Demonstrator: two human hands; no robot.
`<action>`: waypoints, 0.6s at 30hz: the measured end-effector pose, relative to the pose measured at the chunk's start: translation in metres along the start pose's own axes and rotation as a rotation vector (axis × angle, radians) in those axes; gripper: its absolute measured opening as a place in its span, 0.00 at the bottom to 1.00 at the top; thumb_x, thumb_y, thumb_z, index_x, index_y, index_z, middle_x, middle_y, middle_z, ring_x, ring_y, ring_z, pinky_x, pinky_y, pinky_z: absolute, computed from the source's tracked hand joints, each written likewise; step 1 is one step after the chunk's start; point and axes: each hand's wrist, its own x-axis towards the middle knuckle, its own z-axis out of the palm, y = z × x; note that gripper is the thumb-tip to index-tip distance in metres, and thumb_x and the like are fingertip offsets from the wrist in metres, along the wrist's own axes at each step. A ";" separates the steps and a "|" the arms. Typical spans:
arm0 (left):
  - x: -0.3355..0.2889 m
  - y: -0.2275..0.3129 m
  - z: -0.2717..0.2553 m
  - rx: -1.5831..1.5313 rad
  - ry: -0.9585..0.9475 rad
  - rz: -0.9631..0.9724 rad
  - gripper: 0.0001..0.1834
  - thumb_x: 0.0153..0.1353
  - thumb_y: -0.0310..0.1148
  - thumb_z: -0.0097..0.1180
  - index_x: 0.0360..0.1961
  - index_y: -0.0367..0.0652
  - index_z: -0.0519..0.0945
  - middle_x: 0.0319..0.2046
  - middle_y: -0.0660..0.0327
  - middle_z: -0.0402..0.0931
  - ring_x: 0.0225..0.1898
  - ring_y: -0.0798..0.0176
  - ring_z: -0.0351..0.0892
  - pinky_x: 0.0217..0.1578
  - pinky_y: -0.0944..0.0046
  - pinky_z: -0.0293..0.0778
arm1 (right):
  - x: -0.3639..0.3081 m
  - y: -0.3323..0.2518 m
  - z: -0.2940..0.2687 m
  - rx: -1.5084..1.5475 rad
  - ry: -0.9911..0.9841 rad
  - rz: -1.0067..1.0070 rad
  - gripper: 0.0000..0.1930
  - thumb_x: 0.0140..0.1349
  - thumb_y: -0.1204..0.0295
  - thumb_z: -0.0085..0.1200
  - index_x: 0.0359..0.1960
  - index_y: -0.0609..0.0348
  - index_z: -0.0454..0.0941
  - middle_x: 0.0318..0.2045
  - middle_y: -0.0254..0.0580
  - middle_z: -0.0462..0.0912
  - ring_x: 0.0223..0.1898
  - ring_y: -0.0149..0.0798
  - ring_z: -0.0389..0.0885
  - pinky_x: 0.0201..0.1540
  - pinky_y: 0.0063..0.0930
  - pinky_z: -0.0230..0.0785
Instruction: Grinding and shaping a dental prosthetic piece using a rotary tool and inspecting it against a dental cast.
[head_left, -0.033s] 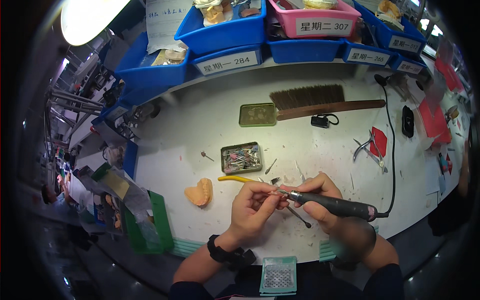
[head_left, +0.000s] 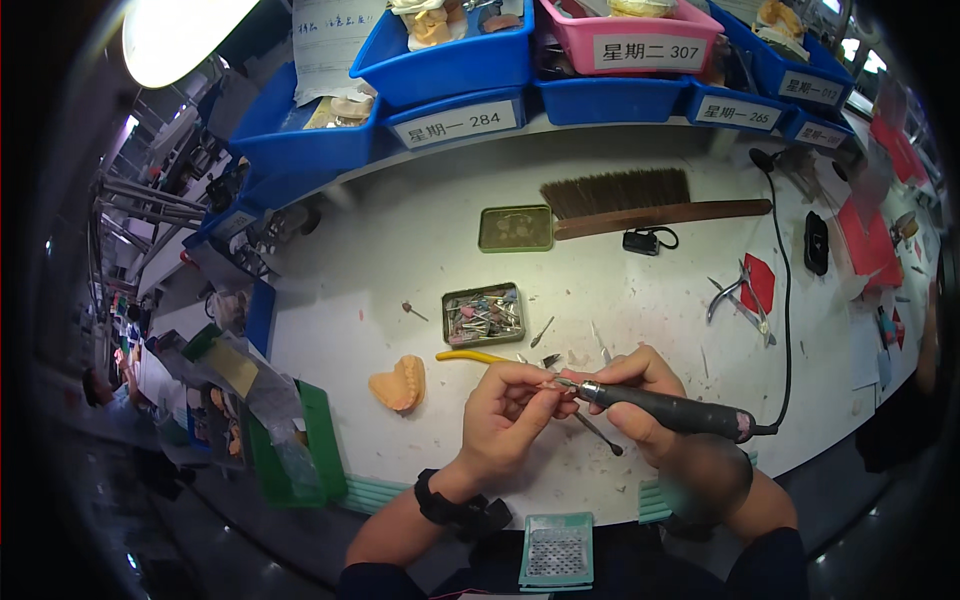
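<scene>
My right hand (head_left: 640,395) is closed round a black rotary handpiece (head_left: 675,407) with a metal nose and a cord at its rear. Its bur meets a small pinkish piece (head_left: 562,390) pinched in the fingers of my left hand (head_left: 510,415); the fingers mostly hide that piece, so its kind is unclear. Both hands are close together, fingertips nearly touching. A dark-tipped slim tool (head_left: 603,437) lies under them. Left of my left hand sits an orange-tan dental cast (head_left: 398,385) showing a row of teeth. Beyond the hands stands an open tin (head_left: 483,316) full of burs.
A yellow-handled tool (head_left: 470,356) lies behind my left hand. Farther back are the tin's lid (head_left: 515,230), a long brush (head_left: 650,215) and a black fob (head_left: 641,242). Pliers (head_left: 742,305) lie to the right, near the handpiece cord (head_left: 787,330). Blue bins (head_left: 440,75) line the shelf.
</scene>
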 end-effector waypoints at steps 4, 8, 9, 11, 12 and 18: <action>0.000 0.004 0.004 0.015 0.007 -0.013 0.09 0.64 0.22 0.46 0.45 0.36 0.65 0.41 0.52 0.75 0.40 0.64 0.79 0.43 0.67 0.77 | -0.002 -0.003 0.000 -0.029 0.003 0.018 0.14 0.62 0.75 0.45 0.46 0.69 0.60 0.51 0.61 0.72 0.49 0.39 0.75 0.55 0.34 0.67; -0.001 0.002 0.002 0.001 -0.010 -0.011 0.09 0.64 0.23 0.46 0.45 0.36 0.65 0.41 0.52 0.75 0.40 0.64 0.79 0.42 0.67 0.77 | -0.004 0.000 0.003 -0.010 0.024 -0.014 0.14 0.62 0.74 0.46 0.46 0.69 0.61 0.50 0.60 0.72 0.49 0.38 0.75 0.54 0.32 0.68; 0.000 0.001 0.003 -0.003 0.008 -0.021 0.09 0.64 0.22 0.47 0.44 0.36 0.65 0.40 0.51 0.75 0.39 0.63 0.79 0.41 0.66 0.77 | -0.005 0.002 0.001 0.009 0.031 0.009 0.14 0.62 0.74 0.47 0.46 0.69 0.61 0.50 0.59 0.72 0.49 0.38 0.76 0.54 0.32 0.68; -0.001 0.003 0.005 -0.013 0.032 -0.038 0.09 0.63 0.22 0.48 0.43 0.36 0.65 0.41 0.49 0.75 0.38 0.63 0.80 0.40 0.65 0.77 | -0.003 -0.007 0.008 -0.004 0.136 0.064 0.16 0.60 0.68 0.51 0.44 0.65 0.63 0.39 0.49 0.76 0.40 0.32 0.75 0.49 0.29 0.68; -0.002 0.004 0.005 -0.012 0.031 -0.038 0.09 0.63 0.22 0.48 0.43 0.36 0.65 0.41 0.49 0.75 0.38 0.63 0.80 0.40 0.65 0.77 | -0.004 -0.004 0.007 -0.003 0.136 0.063 0.16 0.60 0.68 0.51 0.44 0.65 0.63 0.39 0.49 0.76 0.40 0.32 0.75 0.49 0.29 0.68; -0.002 0.002 0.002 0.030 -0.001 0.029 0.09 0.63 0.22 0.47 0.45 0.36 0.66 0.41 0.52 0.76 0.40 0.64 0.79 0.43 0.66 0.78 | -0.003 -0.005 0.006 0.001 0.135 0.054 0.16 0.59 0.68 0.51 0.43 0.65 0.63 0.40 0.51 0.76 0.40 0.31 0.75 0.49 0.29 0.68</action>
